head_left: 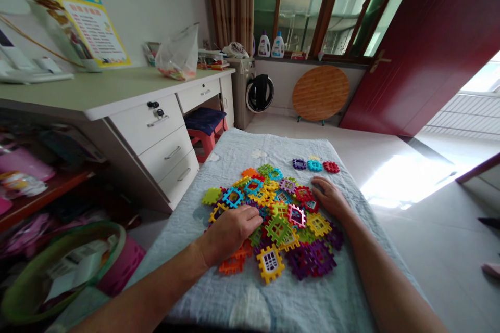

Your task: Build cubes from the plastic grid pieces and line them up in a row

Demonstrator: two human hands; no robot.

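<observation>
A heap of colourful plastic interlocking tiles (277, 226) with notched edges and window-like middles lies on the cloth-covered table (250, 304). Over the heap's left part, my left hand (234, 231) is closed, its curled fingertips down among the tiles; what they grip is hidden. My right hand (329, 196) rests low at the heap's right edge, fingers stretched out beside a red tile (303, 194) and holding nothing visible. Beyond it, apart from the heap, a dark purple tile (299, 164), a light blue tile (314, 165) and a red tile (331, 167) sit in a row.
A desk (128, 86) with drawers runs along the left, carrying a clear plastic bag (179, 54). A stool (205, 122) is tucked under it. Farther back are a washing machine (242, 88) and a round wooden tabletop (321, 93). A green-rimmed basket (121, 250) stands at lower left.
</observation>
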